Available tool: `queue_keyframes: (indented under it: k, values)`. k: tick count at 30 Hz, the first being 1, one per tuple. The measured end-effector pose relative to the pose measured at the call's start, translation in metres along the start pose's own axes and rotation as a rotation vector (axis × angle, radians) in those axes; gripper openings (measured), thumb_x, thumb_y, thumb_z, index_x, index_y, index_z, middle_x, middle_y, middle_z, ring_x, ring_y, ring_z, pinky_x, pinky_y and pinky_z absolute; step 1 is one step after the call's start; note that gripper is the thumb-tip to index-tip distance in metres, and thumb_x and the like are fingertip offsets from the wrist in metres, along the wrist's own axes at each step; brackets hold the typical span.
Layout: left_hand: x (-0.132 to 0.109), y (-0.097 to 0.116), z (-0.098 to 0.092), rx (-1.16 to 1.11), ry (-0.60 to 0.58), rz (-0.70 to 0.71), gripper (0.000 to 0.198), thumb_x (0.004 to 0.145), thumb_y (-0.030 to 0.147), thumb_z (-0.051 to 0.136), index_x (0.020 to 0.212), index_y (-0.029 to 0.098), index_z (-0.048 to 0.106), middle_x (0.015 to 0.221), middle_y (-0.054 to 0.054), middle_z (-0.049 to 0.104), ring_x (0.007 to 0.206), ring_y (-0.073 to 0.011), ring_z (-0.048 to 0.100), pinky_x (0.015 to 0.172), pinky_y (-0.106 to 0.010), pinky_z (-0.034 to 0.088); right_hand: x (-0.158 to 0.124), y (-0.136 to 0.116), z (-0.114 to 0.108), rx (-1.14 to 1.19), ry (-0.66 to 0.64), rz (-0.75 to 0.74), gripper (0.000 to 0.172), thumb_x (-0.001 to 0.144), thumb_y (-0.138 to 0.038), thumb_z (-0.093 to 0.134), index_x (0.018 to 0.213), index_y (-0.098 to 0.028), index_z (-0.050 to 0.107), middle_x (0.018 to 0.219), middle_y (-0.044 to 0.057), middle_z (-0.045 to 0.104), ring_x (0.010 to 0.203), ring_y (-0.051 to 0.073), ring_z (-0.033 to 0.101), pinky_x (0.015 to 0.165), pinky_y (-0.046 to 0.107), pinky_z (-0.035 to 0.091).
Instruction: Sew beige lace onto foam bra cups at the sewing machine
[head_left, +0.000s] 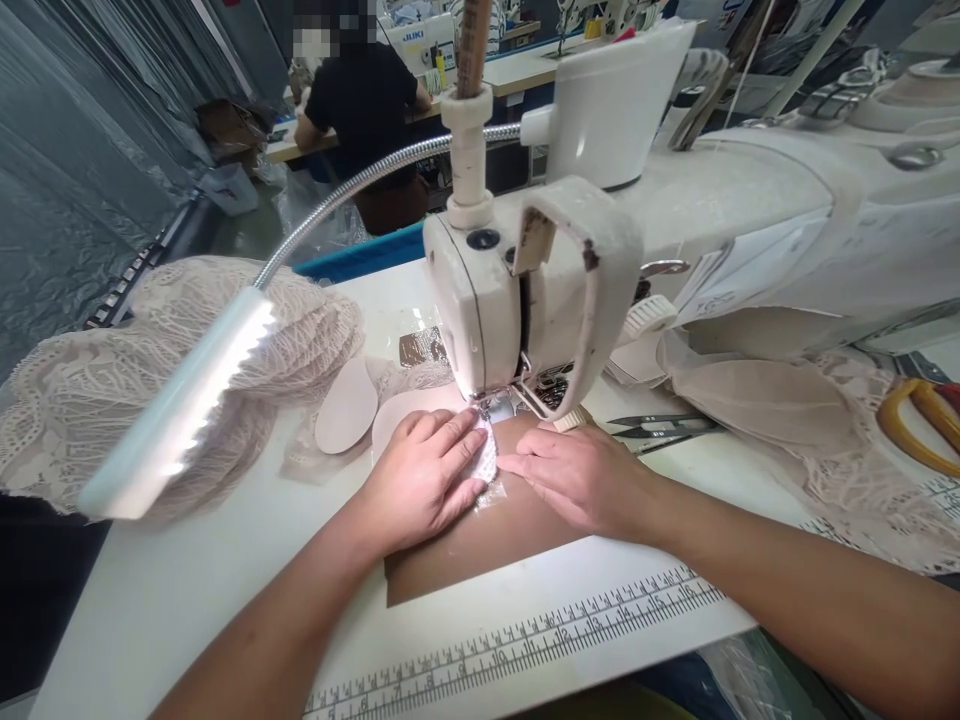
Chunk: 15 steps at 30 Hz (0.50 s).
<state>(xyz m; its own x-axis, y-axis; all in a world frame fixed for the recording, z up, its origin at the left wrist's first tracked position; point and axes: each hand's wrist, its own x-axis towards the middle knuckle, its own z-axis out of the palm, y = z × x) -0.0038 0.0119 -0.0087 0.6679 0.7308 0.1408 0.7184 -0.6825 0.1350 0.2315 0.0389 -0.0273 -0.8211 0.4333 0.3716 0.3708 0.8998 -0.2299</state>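
Under the head of a white sewing machine [476,300], close to its needle and presser foot, lies a small white fabric piece [486,462] with a dotted pattern. My left hand [424,475] rests over this piece, its fingers stretched out and pressing down, hiding much of it. From the other side, my right hand [581,475] is closed, fingers curled and pressed together, with the tips at the piece's right edge. A brown sheet [465,560] lies flat on the machine table beneath both hands. A smooth pale pink cup-shaped piece [397,408] shows behind my left hand.
A bright lamp [184,410] on a bendable metal neck crosses the left side. Behind it are stacked lace pieces [292,320]. Thread snips [660,428], pale cups [765,400] and yellow-handled scissors [919,425] lie right. A ruler strip [525,650] runs along the front. A person [364,110] sits farther back.
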Motion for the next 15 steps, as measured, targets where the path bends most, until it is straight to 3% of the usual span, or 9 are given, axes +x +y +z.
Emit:
queue_keyframes:
  k: [7,15]
  values:
    - [-0.0005,-0.0016,-0.0028,-0.077,0.041,0.057,0.038,0.089,0.034,0.049,0.122,0.018,0.056,0.127,-0.014,0.055,0.108,-0.0290,0.050,0.092,-0.046,0.041,0.0028,-0.0032,-0.0018,0.026,-0.087,-0.008,0.030,0.083,-0.011,0.046,0.105,-0.021,0.065,0.079,0.004,0.055,0.073,0.016,0.043,0.061,0.027,0.027]
    - [-0.0021,0.0002,-0.0081,-0.101,0.000,0.121,0.029,0.090,0.027,0.049,0.117,0.022,0.060,0.106,-0.011,0.060,0.094,-0.0225,0.051,0.088,-0.040,0.042,0.0009,-0.0016,-0.0043,0.043,-0.078,-0.029,0.027,0.082,-0.010,0.048,0.100,-0.020,0.065,0.081,0.005,0.057,0.072,0.016,0.043,0.061,0.028,0.027]
